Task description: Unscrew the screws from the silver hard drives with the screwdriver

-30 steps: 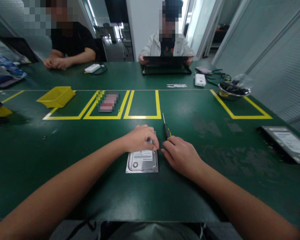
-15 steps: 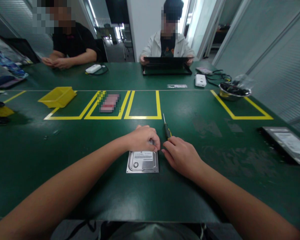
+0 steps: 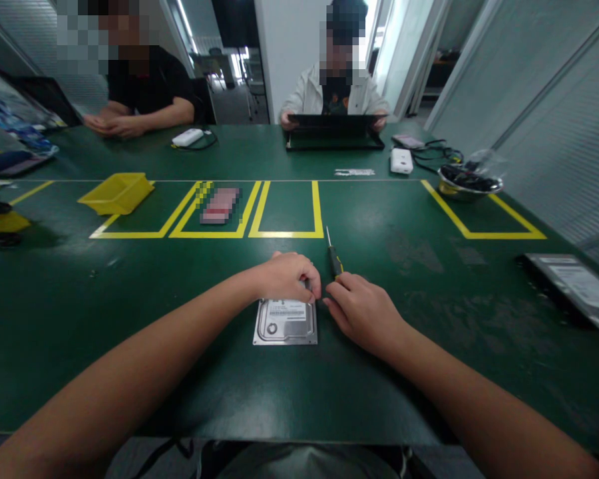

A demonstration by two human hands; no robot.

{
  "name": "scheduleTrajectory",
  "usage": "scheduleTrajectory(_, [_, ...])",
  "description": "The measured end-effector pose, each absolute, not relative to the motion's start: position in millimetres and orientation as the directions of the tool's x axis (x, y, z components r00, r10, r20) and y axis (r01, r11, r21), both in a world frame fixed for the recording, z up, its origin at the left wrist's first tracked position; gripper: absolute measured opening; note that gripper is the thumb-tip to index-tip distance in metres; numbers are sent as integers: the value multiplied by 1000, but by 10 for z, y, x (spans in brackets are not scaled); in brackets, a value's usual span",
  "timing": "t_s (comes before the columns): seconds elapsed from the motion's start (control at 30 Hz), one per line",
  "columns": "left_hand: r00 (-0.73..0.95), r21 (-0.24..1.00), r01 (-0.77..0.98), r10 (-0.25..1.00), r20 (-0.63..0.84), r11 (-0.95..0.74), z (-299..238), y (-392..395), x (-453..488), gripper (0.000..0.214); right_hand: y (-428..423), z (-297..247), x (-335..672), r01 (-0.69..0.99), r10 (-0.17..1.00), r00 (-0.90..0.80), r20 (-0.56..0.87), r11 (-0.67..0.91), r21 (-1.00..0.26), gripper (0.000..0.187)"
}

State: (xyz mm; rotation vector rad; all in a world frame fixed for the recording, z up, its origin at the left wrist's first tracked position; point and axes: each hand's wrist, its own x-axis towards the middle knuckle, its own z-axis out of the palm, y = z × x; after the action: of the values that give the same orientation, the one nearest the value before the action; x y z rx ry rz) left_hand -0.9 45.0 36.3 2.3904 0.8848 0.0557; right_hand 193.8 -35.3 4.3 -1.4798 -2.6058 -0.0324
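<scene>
A silver hard drive (image 3: 287,326) lies on the green table in front of me, its labelled top facing up. My left hand (image 3: 292,276) is over its far end with the fingers curled and pinched near the far right corner. Whatever is between those fingertips is hidden. To the right of the drive, my right hand (image 3: 362,306) rests on the table, its fingers closed over the rear of a screwdriver (image 3: 334,259). The dark and yellow handle shows beyond the fingers, and the metal shaft points away from me.
Yellow tape outlines mark the table. A yellow bin (image 3: 117,193) and a pixelated pinkish item (image 3: 220,205) stand left. At right are a larger hard drive (image 3: 574,286) and a metal bowl (image 3: 466,183) of dark items. Two people sit opposite, one holding a black panel (image 3: 335,130).
Almost nothing differs. My left hand shifts very slightly at the far end of the drive; my right hand and the screwdriver stay in place.
</scene>
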Motion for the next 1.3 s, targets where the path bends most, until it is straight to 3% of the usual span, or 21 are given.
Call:
scheduleTrajectory(1.0, [713, 422, 690, 654, -255, -588, 421, 377, 22, 17, -284, -6, 1953, 876, 872, -474, 127, 481, -40, 19])
scheduleTrajectory(1.3, [709, 309, 693, 693, -127, -652, 374, 251, 22, 17, -273, -15, 1956, 876, 871, -474, 130, 482, -33, 19])
